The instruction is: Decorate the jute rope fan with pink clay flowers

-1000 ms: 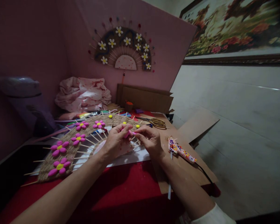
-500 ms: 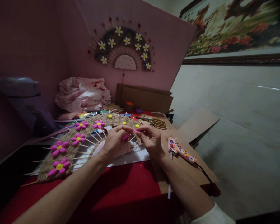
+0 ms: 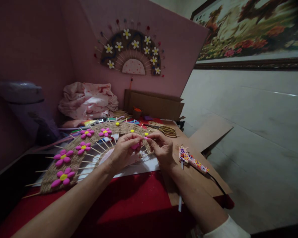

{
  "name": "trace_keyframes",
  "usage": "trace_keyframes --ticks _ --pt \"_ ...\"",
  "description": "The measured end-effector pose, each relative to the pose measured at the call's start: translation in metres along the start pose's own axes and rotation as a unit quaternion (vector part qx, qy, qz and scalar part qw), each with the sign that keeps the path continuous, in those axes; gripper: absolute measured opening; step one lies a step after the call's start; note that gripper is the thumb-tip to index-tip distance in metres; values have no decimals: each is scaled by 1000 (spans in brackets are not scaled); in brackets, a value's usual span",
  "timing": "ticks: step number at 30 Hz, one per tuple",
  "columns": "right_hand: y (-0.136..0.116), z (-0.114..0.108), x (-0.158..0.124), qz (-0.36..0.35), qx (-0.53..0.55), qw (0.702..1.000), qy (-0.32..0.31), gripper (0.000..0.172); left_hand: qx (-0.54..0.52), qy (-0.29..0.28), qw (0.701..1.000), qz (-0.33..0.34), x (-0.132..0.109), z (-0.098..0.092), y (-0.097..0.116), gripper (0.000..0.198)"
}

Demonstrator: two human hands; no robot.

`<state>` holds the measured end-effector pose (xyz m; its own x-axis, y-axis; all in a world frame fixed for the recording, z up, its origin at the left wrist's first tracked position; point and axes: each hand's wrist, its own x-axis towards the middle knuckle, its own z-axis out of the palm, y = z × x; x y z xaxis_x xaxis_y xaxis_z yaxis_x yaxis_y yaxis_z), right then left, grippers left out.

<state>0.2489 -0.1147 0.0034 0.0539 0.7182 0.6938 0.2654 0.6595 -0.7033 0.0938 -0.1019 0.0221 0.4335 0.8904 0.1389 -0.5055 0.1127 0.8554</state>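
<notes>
My left hand (image 3: 125, 148) is curled around a lump of pink modelling clay (image 3: 135, 145), its thumb and forefinger reaching toward the other hand. Fingertips pinched, my right hand (image 3: 161, 147) grips a small bit of the same pink clay (image 3: 145, 138). Both hands are held over the right part of a half-round twine-woven fan (image 3: 46, 175) with thin wooden sticks. Pink clay flowers with yellow centres, such as the lowest flower (image 3: 63, 177), sit along its left side. Yellow clay dots (image 3: 117, 124) lie on its upper band.
Right of my hands, a flower-patterned glue gun (image 3: 193, 160) lies on cardboard (image 3: 213, 185), with gold-handled scissors (image 3: 167, 130) behind. Bundled pink cloth (image 3: 89, 100) and upright cardboard (image 3: 154, 104) stand at the back. A finished-looking fan (image 3: 133, 66) with white flowers hangs behind.
My left hand has shifted slightly to the right, and its fingers have turned a little around the pink clay. My right hand stays nearly in place.
</notes>
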Motion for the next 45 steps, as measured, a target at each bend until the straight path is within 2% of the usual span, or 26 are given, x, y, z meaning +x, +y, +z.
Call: trace_keyframes --ticks 6,10,18,24,31,38,45 --pt "0 0 0 6 20 1000 15 6 -21 24 999 -20 0 0 1 10" --pt "-1 0 0 7 17 1000 14 6 -26 12 1000 -7 1 0 0 15" --pt "-1 0 0 5 11 1000 12 7 -45 19 998 -26 1 1 1 8" --pt "-2 -1 0 7 -5 1000 11 8 -28 -6 1000 2 2 0 -2 14" --pt "-2 -1 0 1 -7 1000 12 8 -36 -24 999 -2 5 -3 -4 24" --pt "-2 -1 0 4 -1 1000 11 8 -48 40 998 -27 3 2 1 5" --pt "-1 0 0 0 2 1000 16 8 -62 9 998 -6 3 1 -1 10"
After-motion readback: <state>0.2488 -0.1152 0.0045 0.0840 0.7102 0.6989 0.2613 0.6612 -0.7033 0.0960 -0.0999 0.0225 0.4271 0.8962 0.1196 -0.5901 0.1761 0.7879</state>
